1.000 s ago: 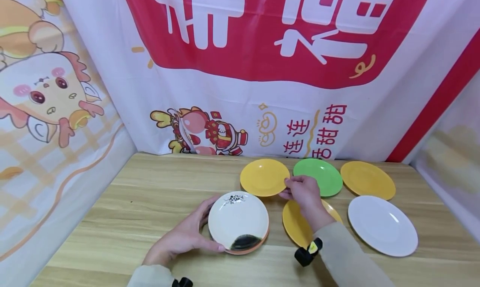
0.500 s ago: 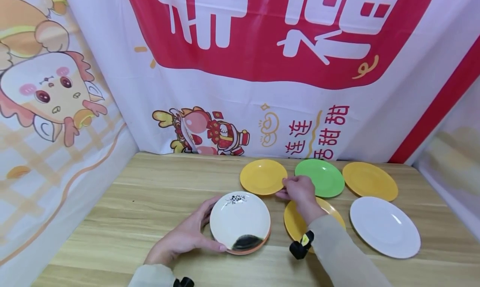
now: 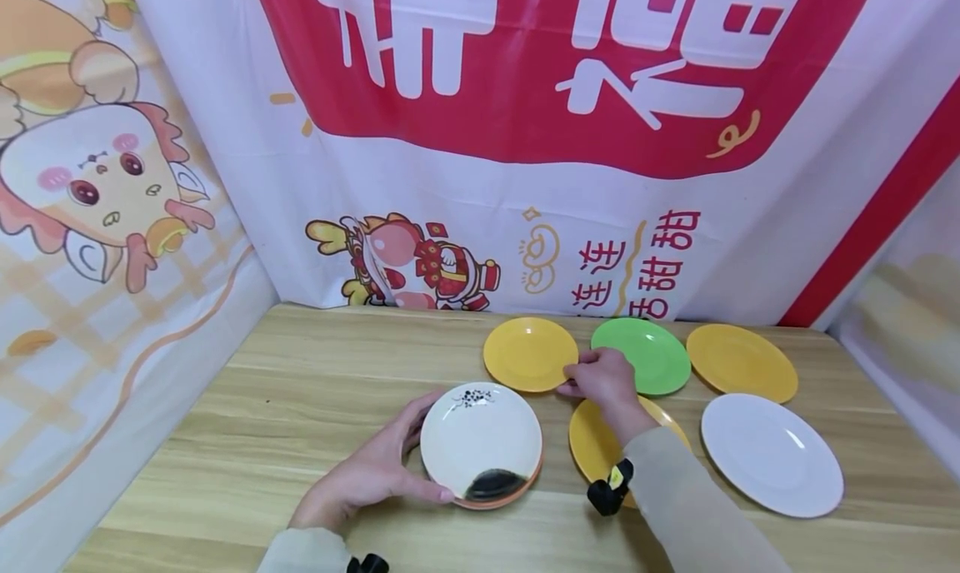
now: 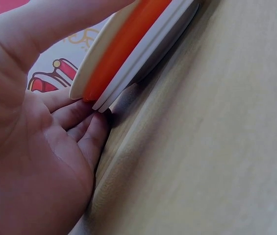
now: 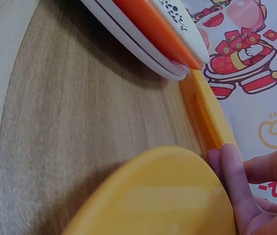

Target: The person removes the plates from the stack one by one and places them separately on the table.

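My left hand (image 3: 375, 473) holds the left side of a stack of plates, thumb at the near rim and fingers round the far side. On top lies a white plate (image 3: 480, 440) with a black floral print and a dark patch. Beneath it the left wrist view shows an orange plate (image 4: 121, 51) and white plates (image 4: 143, 56). Behind the stack, my right hand (image 3: 606, 381) pinches the right rim of a small yellow plate (image 3: 528, 354). The right forearm passes over another yellow plate (image 3: 592, 452), partly hiding it.
To the right of my right hand lie a green plate (image 3: 652, 356), a yellow plate (image 3: 741, 361) and a white oval-looking plate (image 3: 772, 455). All are on a wooden table (image 3: 315, 373). A printed cloth (image 3: 465, 181) hangs along the table's back edge.
The right hand and the small yellow plate shifted slightly left, then slightly back right. The left hand stays on the stack. The head view has turned a little.
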Available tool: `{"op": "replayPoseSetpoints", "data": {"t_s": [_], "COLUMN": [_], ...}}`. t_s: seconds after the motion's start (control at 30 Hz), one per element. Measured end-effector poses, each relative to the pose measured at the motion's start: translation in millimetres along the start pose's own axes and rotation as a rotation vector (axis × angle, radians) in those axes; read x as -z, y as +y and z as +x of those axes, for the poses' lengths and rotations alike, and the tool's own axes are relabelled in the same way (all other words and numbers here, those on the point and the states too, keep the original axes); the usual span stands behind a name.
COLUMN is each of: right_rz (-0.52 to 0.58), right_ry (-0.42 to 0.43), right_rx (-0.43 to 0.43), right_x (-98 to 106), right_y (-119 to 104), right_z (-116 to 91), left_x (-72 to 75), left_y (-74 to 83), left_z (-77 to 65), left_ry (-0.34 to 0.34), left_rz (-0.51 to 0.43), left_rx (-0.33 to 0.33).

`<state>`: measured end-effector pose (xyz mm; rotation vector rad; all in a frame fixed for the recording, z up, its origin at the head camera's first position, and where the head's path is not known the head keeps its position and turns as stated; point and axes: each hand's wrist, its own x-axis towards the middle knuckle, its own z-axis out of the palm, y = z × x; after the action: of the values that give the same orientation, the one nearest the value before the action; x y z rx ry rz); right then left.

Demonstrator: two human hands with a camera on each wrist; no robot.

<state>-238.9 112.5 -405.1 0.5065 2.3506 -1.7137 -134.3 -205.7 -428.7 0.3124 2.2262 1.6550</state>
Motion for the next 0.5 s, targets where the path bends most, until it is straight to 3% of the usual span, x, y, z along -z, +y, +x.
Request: {"op": "replayPoseSetpoints", "data": {"t_s": [0.5], "right_rz": [-0.071], "right_ry": [0.042], "right_rx": [0.032], "right_x": [2.0], "right_y": [2.1], "right_z": [8.5], "left_x": [0.0], "left_y": [-2.7], "left_z": [-0.3], "left_ry": [0.003], "left_rz": [0.022], "left_rx": [-0.048]}}
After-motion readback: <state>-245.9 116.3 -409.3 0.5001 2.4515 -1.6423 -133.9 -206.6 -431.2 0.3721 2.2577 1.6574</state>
